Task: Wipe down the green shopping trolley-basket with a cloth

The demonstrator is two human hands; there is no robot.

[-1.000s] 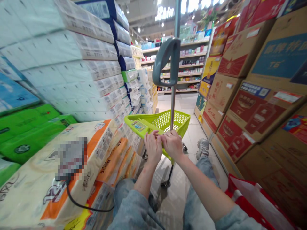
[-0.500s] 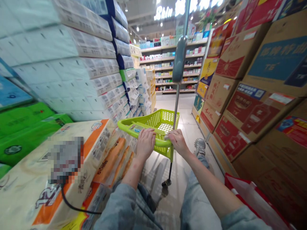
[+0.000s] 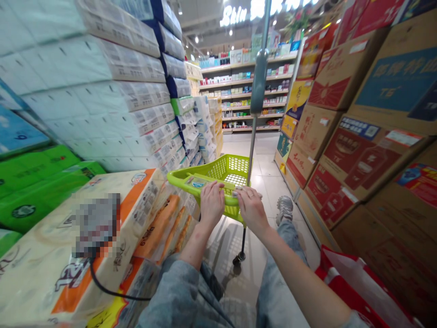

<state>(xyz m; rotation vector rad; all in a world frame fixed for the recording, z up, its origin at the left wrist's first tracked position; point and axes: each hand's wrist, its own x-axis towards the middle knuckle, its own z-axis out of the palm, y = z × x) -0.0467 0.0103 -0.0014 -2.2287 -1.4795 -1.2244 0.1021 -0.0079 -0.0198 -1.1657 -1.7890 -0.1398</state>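
Observation:
A lime-green shopping basket (image 3: 208, 169) on small wheels stands tilted before me on the floor. My left hand (image 3: 212, 201) is wrapped over its near rim, beside a small label panel (image 3: 197, 182). To the right, my right hand (image 3: 251, 207) lies on the same rim, fingers closed over a crumpled white piece (image 3: 236, 193), like a tissue or cloth. Most of that piece is hidden under the fingers. A metal pole with a grey grip (image 3: 258, 86) rises past the basket's right side.
Tissue packs (image 3: 136, 73) are stacked high on the left. A pixelated grey object (image 3: 97, 223) with a black cable lies on a cream pack (image 3: 37, 246). Cardboard cartons (image 3: 355, 150) line the right, with a red-and-white bag (image 3: 362, 282) below. Stocked shelves (image 3: 246, 91) stand ahead.
My right hand has shifted slightly left and turned flatter over the rim, and the white piece now shows on both sides of it. My left hand has slid a little right.

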